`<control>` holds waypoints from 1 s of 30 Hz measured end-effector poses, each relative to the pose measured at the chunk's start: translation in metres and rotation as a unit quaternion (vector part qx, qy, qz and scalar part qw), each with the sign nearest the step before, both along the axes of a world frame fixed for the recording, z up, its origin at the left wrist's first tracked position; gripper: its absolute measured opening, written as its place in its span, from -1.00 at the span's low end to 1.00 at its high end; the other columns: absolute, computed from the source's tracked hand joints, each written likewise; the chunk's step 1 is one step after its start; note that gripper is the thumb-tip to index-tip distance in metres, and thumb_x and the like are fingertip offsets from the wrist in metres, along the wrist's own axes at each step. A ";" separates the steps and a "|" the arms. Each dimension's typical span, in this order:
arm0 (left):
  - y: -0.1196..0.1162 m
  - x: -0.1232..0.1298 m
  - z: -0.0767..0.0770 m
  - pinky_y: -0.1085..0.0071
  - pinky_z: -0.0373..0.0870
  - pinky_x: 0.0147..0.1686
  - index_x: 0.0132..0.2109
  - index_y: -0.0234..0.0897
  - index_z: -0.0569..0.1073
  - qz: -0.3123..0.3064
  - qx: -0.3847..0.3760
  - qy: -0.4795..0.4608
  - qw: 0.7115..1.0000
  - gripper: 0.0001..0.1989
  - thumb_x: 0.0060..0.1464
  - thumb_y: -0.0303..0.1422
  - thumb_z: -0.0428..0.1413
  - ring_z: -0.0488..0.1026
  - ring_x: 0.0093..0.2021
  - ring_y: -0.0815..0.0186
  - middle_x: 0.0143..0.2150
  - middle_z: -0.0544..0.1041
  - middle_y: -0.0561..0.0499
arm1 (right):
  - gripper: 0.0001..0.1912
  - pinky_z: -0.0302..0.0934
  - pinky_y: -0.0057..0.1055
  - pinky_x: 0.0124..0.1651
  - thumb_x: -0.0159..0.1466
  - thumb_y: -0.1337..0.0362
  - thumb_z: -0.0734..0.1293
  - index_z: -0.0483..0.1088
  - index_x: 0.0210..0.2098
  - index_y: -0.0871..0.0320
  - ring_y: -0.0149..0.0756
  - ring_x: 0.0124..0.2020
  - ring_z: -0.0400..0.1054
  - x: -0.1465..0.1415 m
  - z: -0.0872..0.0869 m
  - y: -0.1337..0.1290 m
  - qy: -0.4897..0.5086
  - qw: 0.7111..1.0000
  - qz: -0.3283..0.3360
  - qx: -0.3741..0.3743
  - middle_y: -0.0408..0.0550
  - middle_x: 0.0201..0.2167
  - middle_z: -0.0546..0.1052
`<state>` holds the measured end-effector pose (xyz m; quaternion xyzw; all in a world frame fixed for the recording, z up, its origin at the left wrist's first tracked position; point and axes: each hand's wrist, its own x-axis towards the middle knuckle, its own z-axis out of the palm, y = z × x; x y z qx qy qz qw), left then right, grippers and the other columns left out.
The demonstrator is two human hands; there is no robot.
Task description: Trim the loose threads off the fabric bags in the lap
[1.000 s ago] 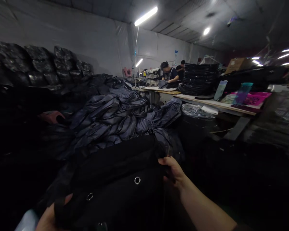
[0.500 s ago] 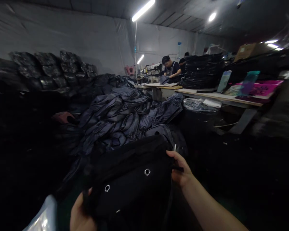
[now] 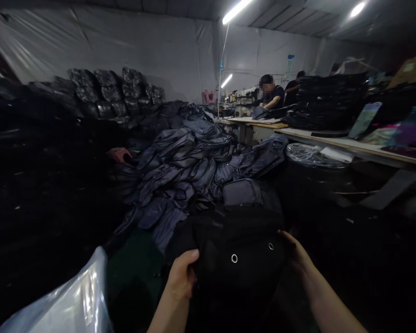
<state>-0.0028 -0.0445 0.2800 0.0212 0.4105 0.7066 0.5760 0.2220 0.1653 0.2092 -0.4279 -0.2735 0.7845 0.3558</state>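
A black fabric bag (image 3: 242, 282) with two silver eyelets is held in front of me, its lower part lost in the dark. My left hand (image 3: 183, 273) grips its left side, thumb lying on top. On the opposite side, my right hand (image 3: 296, 252) is closed on the edge, its fingers partly hidden behind the cloth. Just beyond the bag lies a large heap of dark grey-blue fabric pieces (image 3: 190, 157). At the lower left is a shiny clear plastic bag (image 3: 72, 296).
A worktable (image 3: 336, 141) on the right carries a stack of black pieces (image 3: 326, 104). Wrapped bundles (image 3: 107, 88) are piled against the back wall. A person (image 3: 272, 95) bends over cloth at a far table. A pink stool (image 3: 119, 155) stands partly buried left of the heap.
The view has swung left, so the surroundings sit farther right. The black bag has turned, and my left hand has come farther up into view with its thumb on the bag.
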 end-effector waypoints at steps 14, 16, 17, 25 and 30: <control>0.016 0.039 0.007 0.09 0.35 -0.01 -0.19 -0.40 0.56 -0.093 0.038 0.029 0.995 -0.72 -0.13 -0.42 0.22 0.48 -0.09 -0.02 -0.23 0.59 -0.17 | -0.74 0.16 -0.52 -0.51 0.14 0.09 0.36 0.39 -0.45 0.17 -0.42 -0.55 0.25 -0.014 0.107 -0.106 -0.177 0.863 0.256 0.399 -0.17 -0.57 0.38; 0.014 0.040 0.006 0.09 0.33 0.01 -0.15 -0.39 0.54 -0.102 0.041 -0.002 0.994 -0.70 -0.07 -0.36 0.19 0.46 -0.06 -0.01 -0.20 0.59 -0.17 | -0.71 0.07 -0.57 -0.61 0.09 0.09 0.40 0.33 -0.51 0.19 -0.49 -0.65 0.19 -0.020 0.117 -0.108 -0.120 0.878 0.303 0.350 -0.21 -0.65 0.35; 0.012 0.041 0.004 0.10 0.33 0.02 -0.15 -0.39 0.54 -0.108 0.038 -0.022 0.993 -0.70 -0.04 -0.33 0.17 0.46 -0.06 -0.01 -0.20 0.58 -0.17 | -0.69 0.01 -0.59 -0.65 0.07 0.09 0.42 0.31 -0.54 0.19 -0.51 -0.69 0.15 -0.020 0.124 -0.103 -0.086 0.892 0.296 0.331 -0.24 -0.70 0.32; 0.005 0.049 0.002 0.20 0.36 -0.03 -0.03 -0.37 0.48 -0.108 0.031 -0.108 0.988 -0.62 0.03 -0.25 0.12 0.49 -0.10 0.02 -0.13 0.56 -0.16 | -0.70 -0.09 -0.58 -0.71 0.23 0.01 0.23 0.38 -0.25 0.11 -0.62 -0.77 -0.06 -0.030 0.184 -0.027 0.002 0.909 0.003 0.417 -0.11 -0.27 0.53; 0.010 0.049 -0.005 0.15 0.36 -0.04 -0.03 -0.41 0.46 -0.121 0.022 -0.177 0.976 -0.58 0.02 -0.22 0.12 0.48 -0.09 0.00 -0.16 0.57 -0.21 | -0.59 0.21 -0.42 -0.22 0.06 0.03 0.41 0.42 -0.15 0.08 -0.26 -0.26 0.36 -0.038 0.153 -0.063 -0.304 0.664 0.219 0.647 -0.07 -0.21 0.48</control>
